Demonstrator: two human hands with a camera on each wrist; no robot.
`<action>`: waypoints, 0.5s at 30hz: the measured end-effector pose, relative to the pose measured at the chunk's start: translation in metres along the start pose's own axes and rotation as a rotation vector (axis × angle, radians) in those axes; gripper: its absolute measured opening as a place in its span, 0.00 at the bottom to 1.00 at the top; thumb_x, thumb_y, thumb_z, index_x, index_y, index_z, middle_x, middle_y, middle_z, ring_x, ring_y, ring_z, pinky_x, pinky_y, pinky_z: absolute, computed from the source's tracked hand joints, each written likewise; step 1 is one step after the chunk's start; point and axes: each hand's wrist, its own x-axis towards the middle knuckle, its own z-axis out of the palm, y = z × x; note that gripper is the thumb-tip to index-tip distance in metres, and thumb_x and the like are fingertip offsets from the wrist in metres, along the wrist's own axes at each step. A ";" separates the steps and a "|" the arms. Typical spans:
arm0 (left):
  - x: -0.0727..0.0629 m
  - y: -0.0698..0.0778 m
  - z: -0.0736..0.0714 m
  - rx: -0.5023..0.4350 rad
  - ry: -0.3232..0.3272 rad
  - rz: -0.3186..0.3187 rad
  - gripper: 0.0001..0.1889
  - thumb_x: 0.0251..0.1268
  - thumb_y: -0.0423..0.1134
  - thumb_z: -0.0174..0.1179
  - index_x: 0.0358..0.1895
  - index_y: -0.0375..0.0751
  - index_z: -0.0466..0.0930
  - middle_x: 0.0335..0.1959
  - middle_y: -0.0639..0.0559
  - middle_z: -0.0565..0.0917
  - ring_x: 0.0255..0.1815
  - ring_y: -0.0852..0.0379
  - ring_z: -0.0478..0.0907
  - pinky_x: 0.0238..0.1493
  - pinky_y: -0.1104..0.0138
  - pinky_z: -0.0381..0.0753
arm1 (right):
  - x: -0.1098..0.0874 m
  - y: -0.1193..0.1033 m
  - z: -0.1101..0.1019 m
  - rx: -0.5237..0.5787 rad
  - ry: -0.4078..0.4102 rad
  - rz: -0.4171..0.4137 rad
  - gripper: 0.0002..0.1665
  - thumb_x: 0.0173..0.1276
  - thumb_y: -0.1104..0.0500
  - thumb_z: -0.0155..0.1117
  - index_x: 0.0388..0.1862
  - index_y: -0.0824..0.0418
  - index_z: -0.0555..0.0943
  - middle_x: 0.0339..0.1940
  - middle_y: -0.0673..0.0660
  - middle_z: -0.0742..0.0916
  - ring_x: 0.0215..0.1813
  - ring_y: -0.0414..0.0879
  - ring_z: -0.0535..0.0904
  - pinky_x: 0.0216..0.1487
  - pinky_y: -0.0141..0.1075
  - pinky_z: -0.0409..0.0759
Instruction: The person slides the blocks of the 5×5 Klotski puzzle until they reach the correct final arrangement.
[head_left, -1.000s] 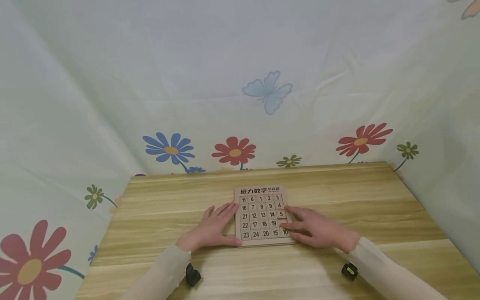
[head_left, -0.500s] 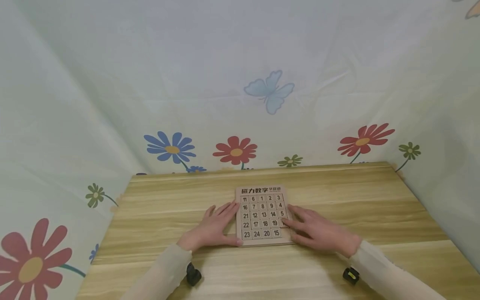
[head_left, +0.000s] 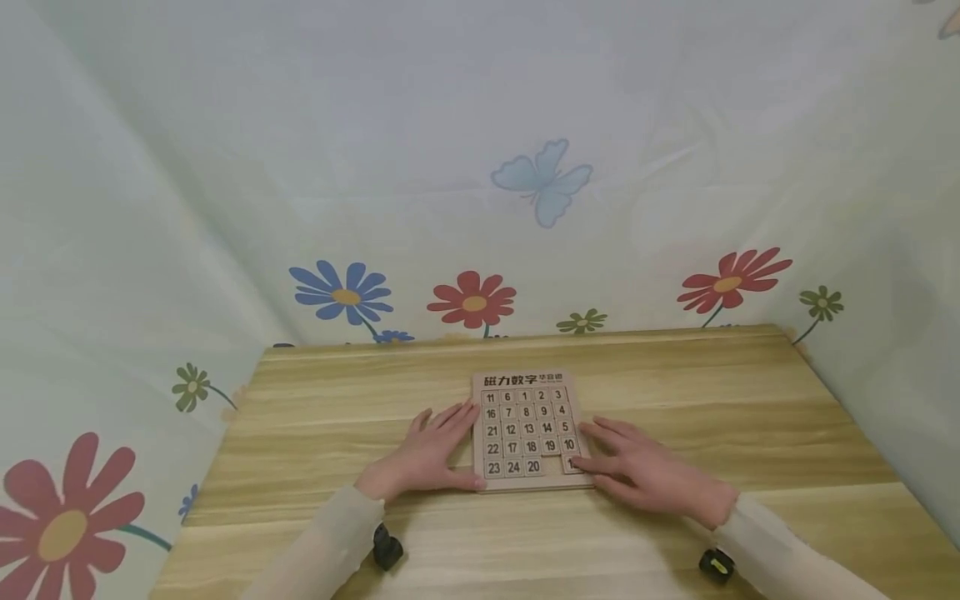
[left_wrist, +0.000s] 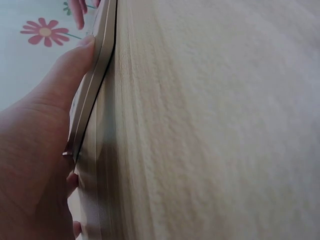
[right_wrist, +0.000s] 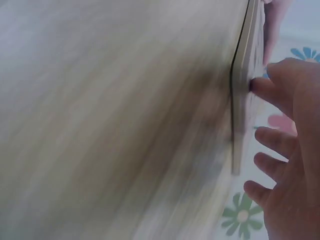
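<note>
A wooden number sliding puzzle point(head_left: 551, 482) lies flat on the table, with rows of numbered square tiles under a printed heading. My left hand point(head_left: 426, 458) rests along its left edge, fingers spread and the thumb on the near left corner. My right hand point(head_left: 645, 471) is at the right side, one fingertip on the bottom-right tile point(head_left: 568, 459) and partly hiding its number. A gap shows between that tile and the 20 tile point(head_left: 533, 467). In the left wrist view, the left thumb point(left_wrist: 75, 65) touches the board's edge. The right wrist view shows a right fingertip against the board point(right_wrist: 242, 90).
The wood-grain table point(head_left: 360, 383) extends around the board. Behind it and along the sides hangs a pale cloth point(head_left: 420, 167) printed with flowers and a butterfly. Each wrist carries a small black device, such as the right one point(head_left: 717, 566).
The 10 tile has slid up from the bottom row, beneath the 5. The 15 tile has then moved right into the corner under my right fingertip. My left hand stays in place.
</note>
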 end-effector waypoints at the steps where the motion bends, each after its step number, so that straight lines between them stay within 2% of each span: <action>1: 0.000 0.000 -0.001 0.000 -0.003 -0.002 0.64 0.56 0.79 0.61 0.86 0.46 0.45 0.87 0.51 0.47 0.86 0.46 0.47 0.80 0.35 0.41 | 0.002 -0.002 0.000 -0.001 0.001 -0.005 0.23 0.76 0.50 0.65 0.67 0.49 0.84 0.77 0.66 0.74 0.77 0.69 0.66 0.73 0.64 0.67; 9: -0.001 0.001 -0.001 0.008 -0.001 -0.001 0.64 0.56 0.79 0.62 0.86 0.46 0.45 0.87 0.50 0.47 0.86 0.46 0.47 0.80 0.35 0.41 | 0.030 -0.025 0.011 0.007 -0.103 -0.077 0.30 0.80 0.42 0.57 0.78 0.45 0.74 0.83 0.63 0.66 0.81 0.65 0.61 0.77 0.63 0.62; 12: 0.000 0.000 0.000 0.001 -0.005 -0.005 0.64 0.56 0.79 0.61 0.86 0.46 0.45 0.87 0.50 0.47 0.86 0.46 0.47 0.80 0.35 0.40 | 0.031 -0.026 0.013 0.013 -0.106 -0.072 0.30 0.80 0.43 0.58 0.78 0.44 0.74 0.84 0.62 0.65 0.82 0.65 0.60 0.77 0.63 0.62; 15: 0.001 0.001 0.000 -0.008 -0.007 -0.006 0.64 0.56 0.79 0.62 0.86 0.46 0.45 0.87 0.50 0.48 0.86 0.45 0.47 0.80 0.35 0.40 | 0.024 -0.021 0.011 0.009 -0.072 -0.065 0.28 0.79 0.45 0.61 0.75 0.46 0.77 0.82 0.63 0.67 0.81 0.67 0.61 0.76 0.63 0.64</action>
